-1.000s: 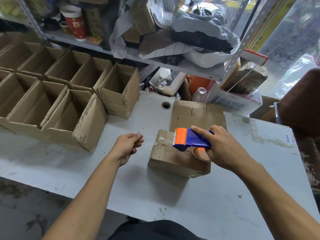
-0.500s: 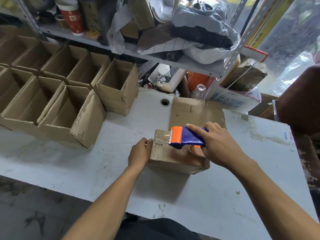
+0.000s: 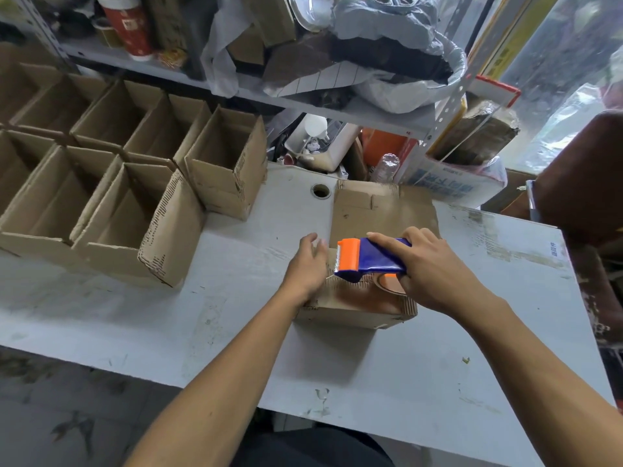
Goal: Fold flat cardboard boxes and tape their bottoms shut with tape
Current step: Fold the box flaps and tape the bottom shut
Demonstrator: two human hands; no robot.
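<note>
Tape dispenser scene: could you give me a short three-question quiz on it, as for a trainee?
1. True or false: the right hand grips the tape dispenser.
2. The left hand rests against: A) the box being taped, B) the red cup, C) the flat cardboard.
3. Fill in: the finished open boxes stand on the person's ____ side of the table.

Key: 1 true; 2 A; 3 left.

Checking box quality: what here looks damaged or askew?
The nearest finished box has a ragged, perforated-looking front edge, and its flap leans outward. The box being taped shows similar rough corners.
</note>
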